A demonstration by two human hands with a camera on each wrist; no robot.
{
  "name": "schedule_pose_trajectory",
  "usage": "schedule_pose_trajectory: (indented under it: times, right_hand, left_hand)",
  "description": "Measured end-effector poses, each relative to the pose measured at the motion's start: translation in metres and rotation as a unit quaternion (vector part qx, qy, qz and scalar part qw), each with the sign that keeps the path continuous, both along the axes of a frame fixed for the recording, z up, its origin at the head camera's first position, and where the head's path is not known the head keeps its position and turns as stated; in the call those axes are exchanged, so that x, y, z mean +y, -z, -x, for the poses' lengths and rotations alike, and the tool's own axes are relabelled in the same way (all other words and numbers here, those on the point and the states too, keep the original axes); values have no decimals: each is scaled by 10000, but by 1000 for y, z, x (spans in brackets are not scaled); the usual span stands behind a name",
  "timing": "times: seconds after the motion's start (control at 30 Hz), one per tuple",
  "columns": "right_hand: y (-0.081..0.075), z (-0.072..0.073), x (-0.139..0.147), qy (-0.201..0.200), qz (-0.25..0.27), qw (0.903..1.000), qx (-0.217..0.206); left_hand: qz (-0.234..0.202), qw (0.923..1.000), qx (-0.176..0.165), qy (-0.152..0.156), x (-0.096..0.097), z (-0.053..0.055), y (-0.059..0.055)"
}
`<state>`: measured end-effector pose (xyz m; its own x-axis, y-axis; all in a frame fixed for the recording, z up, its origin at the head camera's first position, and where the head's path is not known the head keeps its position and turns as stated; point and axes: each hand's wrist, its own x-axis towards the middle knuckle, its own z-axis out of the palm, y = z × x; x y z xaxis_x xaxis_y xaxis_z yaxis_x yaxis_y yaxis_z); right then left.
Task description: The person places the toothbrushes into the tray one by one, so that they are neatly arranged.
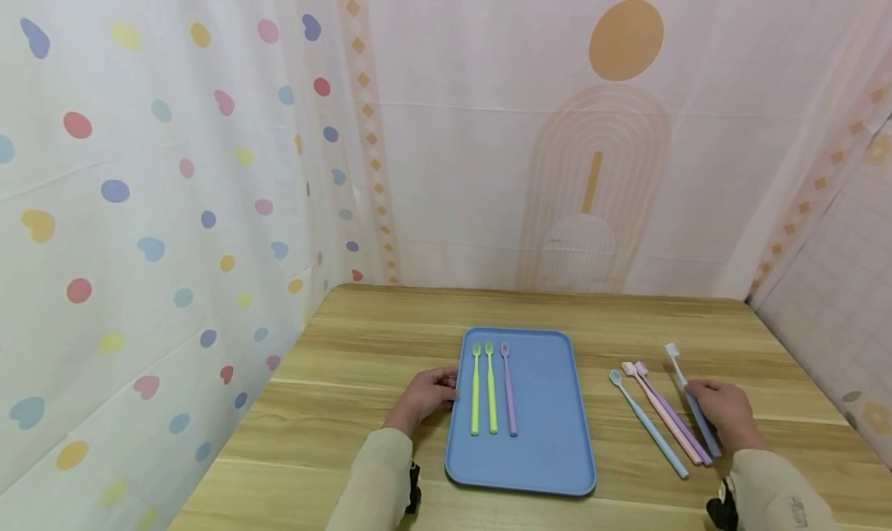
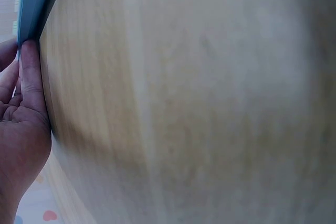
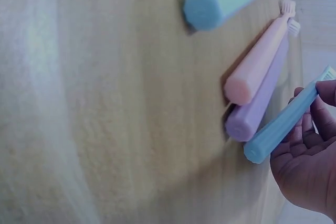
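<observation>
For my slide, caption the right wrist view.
Right hand holds a blue toothbrush near pink, purple and light-blue ones.

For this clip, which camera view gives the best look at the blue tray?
The head view: it shows the whole blue tray from above, with three toothbrushes on it. The left wrist view catches only a strip of its edge by the left hand; the right wrist view shows none.

I pinched a pale-blue toothbrush (image 1: 705,428), its head pointing away from me; the rectangular blue tray (image 1: 540,465) I touched lay flat, bearing two green toothbrushes (image 1: 492,395) and one purple toothbrush (image 1: 510,399).
</observation>
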<state>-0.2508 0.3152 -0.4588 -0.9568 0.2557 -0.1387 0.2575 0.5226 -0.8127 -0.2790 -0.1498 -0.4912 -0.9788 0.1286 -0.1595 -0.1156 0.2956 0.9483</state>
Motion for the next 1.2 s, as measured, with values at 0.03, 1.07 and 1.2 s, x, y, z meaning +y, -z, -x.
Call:
schedule_pose_trajectory:
  times: [0.03, 1.07, 1.2]
  right_hand:
    - [0, 1, 0, 3, -9, 10000, 34]
    - [-33, 22, -56, 434, 718, 9950, 537]
    - [-35, 26, -71, 469, 927, 9923, 675]
  left_hand:
    - [-5, 10000, 3, 0, 0, 0, 0]
    - [-45, 10000, -17, 40, 0, -1, -1]
    - [-35, 10000, 6, 35, 0, -1, -1]
